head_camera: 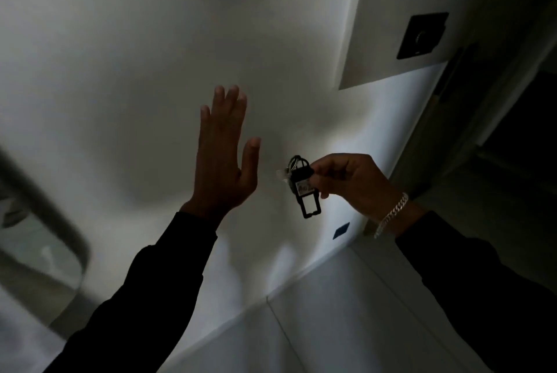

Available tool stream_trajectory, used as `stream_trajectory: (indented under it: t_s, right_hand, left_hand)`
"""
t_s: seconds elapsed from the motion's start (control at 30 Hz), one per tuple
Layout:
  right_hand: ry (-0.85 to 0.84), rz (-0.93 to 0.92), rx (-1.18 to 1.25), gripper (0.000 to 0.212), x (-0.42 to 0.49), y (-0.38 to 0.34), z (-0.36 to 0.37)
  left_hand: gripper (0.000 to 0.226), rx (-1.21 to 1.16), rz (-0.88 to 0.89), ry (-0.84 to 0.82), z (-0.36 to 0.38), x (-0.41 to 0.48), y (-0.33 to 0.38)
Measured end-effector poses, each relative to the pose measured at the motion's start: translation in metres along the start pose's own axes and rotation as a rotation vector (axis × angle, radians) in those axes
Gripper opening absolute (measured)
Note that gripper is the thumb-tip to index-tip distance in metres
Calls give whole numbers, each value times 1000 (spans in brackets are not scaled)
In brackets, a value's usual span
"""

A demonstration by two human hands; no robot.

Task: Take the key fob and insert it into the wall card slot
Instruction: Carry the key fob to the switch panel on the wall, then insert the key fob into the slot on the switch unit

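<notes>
My right hand (352, 182) pinches a black key fob (304, 188) with a small label and an open rectangular frame hanging at its lower end; a pale tag sticks out on its left. The fob hangs in front of the white wall (135, 56). My left hand (224, 155) is raised flat with fingers apart, palm toward the wall, just left of the fob and not touching it. A dark square wall unit (422, 35) sits on a pale raised panel (388, 28) at the upper right, well above the fob. Whether it has a card slot I cannot tell.
The room is dim. A small dark plate (341, 231) sits low on the wall near the floor. A door frame (470, 77) runs down the right side. A curved glass-and-metal object (45, 237) is at the lower left. Pale floor tiles (346, 312) lie below.
</notes>
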State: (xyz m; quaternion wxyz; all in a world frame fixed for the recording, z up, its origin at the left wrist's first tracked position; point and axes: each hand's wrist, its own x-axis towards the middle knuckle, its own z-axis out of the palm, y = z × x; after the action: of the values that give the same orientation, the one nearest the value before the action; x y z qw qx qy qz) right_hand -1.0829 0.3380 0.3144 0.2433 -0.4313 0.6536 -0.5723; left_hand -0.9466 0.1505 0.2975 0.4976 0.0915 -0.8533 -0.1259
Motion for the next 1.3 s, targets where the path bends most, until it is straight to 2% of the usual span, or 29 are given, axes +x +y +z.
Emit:
stream_trajectory:
  t_s: [0.2, 0.33, 0.67, 0.83, 0.97, 1.07, 1.17, 1.3]
  right_hand:
    - [29, -95, -141, 20, 37, 28, -110]
    - [16, -163, -232, 18, 59, 39, -186]
    - [7, -186, -272, 12, 112, 61, -330]
    - [16, -259, -259, 19, 156, 66, -373]
    - [-4, -335, -169, 14, 191, 56, -400]
    - [-4, -382, -98, 15, 216, 39, -423]
    - [16, -428, -35, 21, 239, 24, -445]
    - [-16, -496, -3, 23, 269, 10, -466]
  left_hand:
    - [56, -3, 38, 17, 106, 50, 24]
    - [58, 5, -5, 46, 173, 86, 57]
    - [71, 236, 39, -76, 281, 150, 109]
    - [68, 268, 59, 61, 318, 186, 99]
    - [67, 323, 107, 172, 341, 225, 89]
    - [69, 444, 115, 152, 356, 251, 87]
    - [69, 684, 176, 103, 365, 270, 85]
    - [64, 936, 214, 184, 368, 289, 80]
